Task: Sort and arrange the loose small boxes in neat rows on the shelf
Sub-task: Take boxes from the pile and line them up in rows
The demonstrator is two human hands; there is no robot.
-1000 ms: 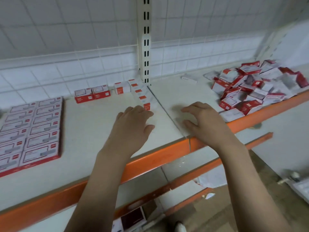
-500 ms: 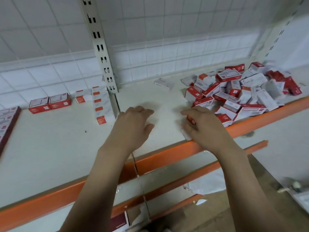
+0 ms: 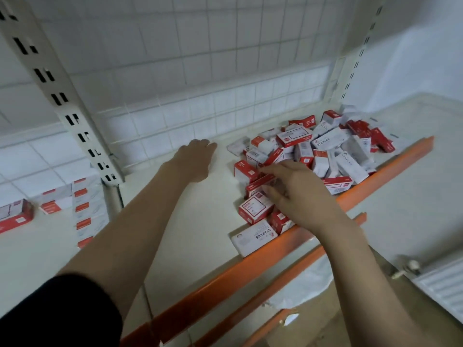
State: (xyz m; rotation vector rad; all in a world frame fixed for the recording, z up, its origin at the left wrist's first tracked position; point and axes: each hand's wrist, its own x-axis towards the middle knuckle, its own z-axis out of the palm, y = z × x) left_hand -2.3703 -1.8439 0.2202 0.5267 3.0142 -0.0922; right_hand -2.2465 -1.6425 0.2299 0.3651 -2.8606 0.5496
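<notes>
A heap of loose red-and-white small boxes [image 3: 325,149] lies on the right part of the white shelf [image 3: 188,234], up to its orange front edge. My right hand [image 3: 298,196] lies on the near left part of the heap. Its index finger and thumb pinch a red-topped box [image 3: 258,183]. A white staples box [image 3: 254,237] lies flat by the edge just below that hand. My left hand [image 3: 194,159] reaches to the back of the shelf, left of the heap. Its fingertips are hidden behind the hand, so whether it holds anything is unclear.
A column of arranged boxes [image 3: 86,209] and two more boxes [image 3: 15,216] sit on the left shelf section, beyond the slotted upright post [image 3: 62,96]. A wire grid backs the shelf. The orange front lip [image 3: 250,267] runs diagonally. A white radiator [image 3: 441,284] is at lower right.
The view has swung right, toward the heap. My left hand moved from the shelf's front to the back. My right hand moved further into the heap and closed finger and thumb on a box.
</notes>
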